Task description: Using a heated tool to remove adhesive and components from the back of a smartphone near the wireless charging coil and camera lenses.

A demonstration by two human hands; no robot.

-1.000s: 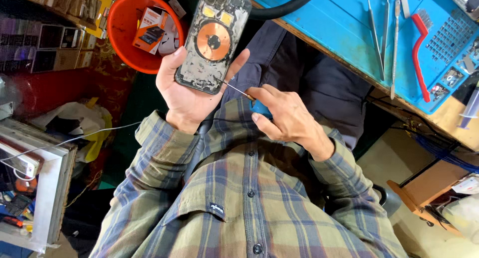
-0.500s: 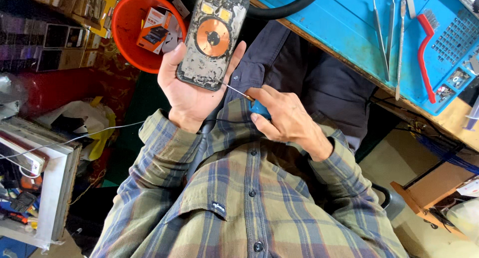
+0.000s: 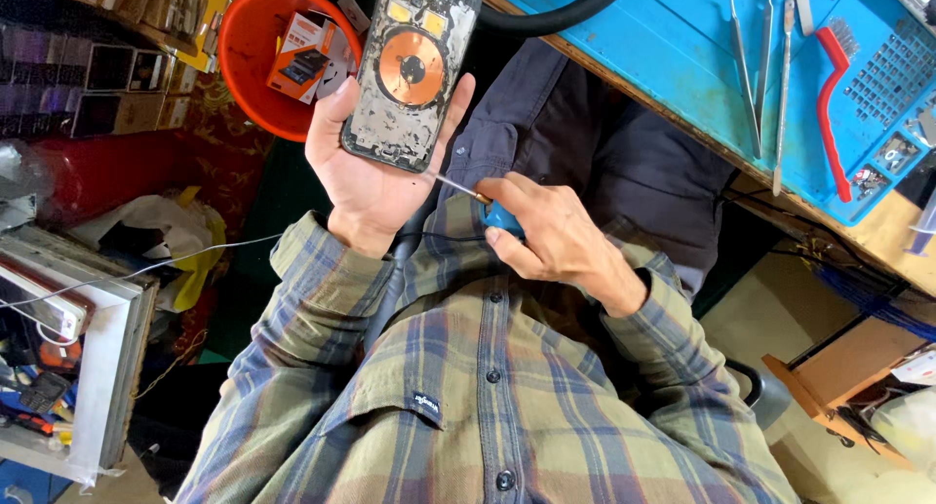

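Fingers of the left hand (image 3: pixel 375 187) cradle an opened dark smartphone (image 3: pixel 409 70) with its copper coil exposed, steadying it while the right hand (image 3: pixel 546 236) pinches a blue-handled screwdriver (image 3: pixel 487 207) against its lower edge.

Left hand (image 3: pixel 375 177) raised, palm cupped; right hand (image 3: pixel 546 239) fisted beside.

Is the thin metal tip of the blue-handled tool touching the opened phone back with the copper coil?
Touching. In the head view, the thin metal tip of the blue-handled tool meets the lower edge of the opened phone back with the copper coil, with no visible gap.
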